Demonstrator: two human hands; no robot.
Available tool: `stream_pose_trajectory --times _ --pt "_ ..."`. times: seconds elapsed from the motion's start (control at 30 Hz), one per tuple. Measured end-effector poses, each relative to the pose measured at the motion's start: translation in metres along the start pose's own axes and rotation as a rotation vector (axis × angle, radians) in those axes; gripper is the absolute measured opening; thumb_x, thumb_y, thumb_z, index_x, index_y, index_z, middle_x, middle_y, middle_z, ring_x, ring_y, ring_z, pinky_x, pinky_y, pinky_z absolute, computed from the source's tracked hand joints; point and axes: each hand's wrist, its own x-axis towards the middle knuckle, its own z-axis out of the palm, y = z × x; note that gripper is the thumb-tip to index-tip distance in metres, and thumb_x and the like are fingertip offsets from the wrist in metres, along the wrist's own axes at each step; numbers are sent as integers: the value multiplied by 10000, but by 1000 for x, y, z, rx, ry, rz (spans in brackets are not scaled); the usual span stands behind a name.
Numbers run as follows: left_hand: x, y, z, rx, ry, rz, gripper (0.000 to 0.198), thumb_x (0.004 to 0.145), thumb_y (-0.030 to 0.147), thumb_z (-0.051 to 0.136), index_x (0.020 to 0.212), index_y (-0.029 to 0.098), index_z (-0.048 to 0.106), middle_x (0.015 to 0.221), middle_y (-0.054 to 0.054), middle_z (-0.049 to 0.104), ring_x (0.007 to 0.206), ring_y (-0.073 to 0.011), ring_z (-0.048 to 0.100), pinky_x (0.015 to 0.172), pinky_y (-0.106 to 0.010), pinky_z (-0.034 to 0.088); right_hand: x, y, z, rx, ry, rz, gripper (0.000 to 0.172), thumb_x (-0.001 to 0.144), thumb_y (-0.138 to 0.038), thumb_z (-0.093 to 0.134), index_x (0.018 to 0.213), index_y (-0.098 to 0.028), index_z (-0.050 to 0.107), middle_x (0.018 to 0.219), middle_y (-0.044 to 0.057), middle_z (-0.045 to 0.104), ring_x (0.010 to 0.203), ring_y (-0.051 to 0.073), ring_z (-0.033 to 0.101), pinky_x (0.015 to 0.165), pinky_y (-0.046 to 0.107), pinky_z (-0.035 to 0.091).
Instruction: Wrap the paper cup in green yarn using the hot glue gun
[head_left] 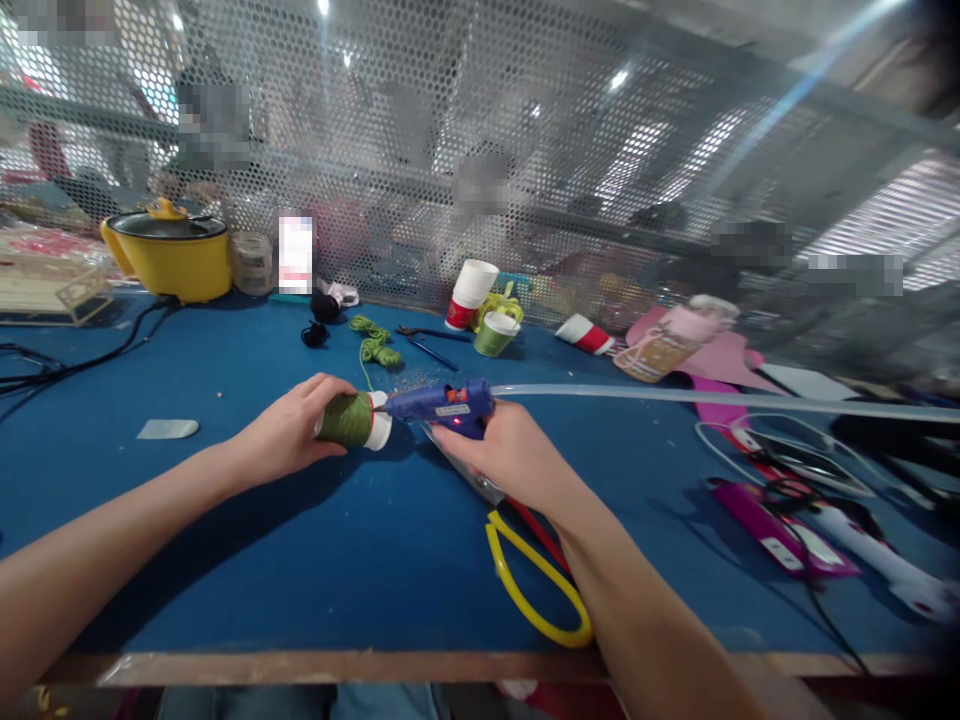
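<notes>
My left hand [300,428] is wrapped round a paper cup [349,420] lying on its side, its wall wound with green yarn and its white end facing right. In my right hand [517,450] is a blue hot glue gun [442,402], its nozzle at the cup near the edge of the yarn. A long clear glue stick [675,396] runs out of the back of the gun to the right. Green yarn [375,345] leads from a loose bundle down to the cup. Below the gun lie scissors [536,580] with yellow and red handles, partly hidden by my right forearm.
A yellow electric pot [176,255], a glass jar [252,262] and a phone [295,255] stand at the back left. Stacked paper cups [472,290], a green-wrapped cup [496,335] and pliers [435,335] are behind my hands. A purple power strip [780,530] with cables lies right.
</notes>
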Motion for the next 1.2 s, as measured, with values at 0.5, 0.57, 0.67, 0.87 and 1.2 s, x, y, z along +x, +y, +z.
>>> stream_pose_trajectory --times 0.5,0.57,0.67,0.87,1.2 --pt "1 -1 1 -10 6 -55 444 690 241 638 1060 192 397 1038 -75 512 943 -233 535 768 -355 445 -1 0 0 -61 6 -68 183 708 -272 532 560 -178 480 514 -31 510 500 102 452 500 222 356" --pt "1 0 1 -12 8 -58 446 686 234 641 1057 194 398 1036 -72 511 938 -231 535 770 -354 445 -1 0 0 -59 13 -63 202 707 -277 534 543 -181 467 494 -34 501 488 101 452 493 221 355" --pt "0 1 0 -5 0 -29 438 694 212 633 1061 189 395 1039 -71 509 944 -223 525 775 -343 444 1 1 1 -56 25 -37 228 701 -281 544 518 -185 446 456 -40 487 452 96 450 477 219 352" --pt "0 3 0 22 -4 50 414 727 181 591 1082 195 379 1075 -82 491 989 -236 497 787 -352 441 3 0 0 -51 23 42 232 700 -285 551 515 -187 451 402 -41 494 380 91 456 448 217 358" --pt "-2 1 4 100 1 118 427 732 161 587 1109 194 389 1122 -91 470 1029 -252 469 865 -404 424 5 0 1 -34 19 72 235 697 -289 554 507 -190 457 391 -28 510 380 108 487 447 228 375"
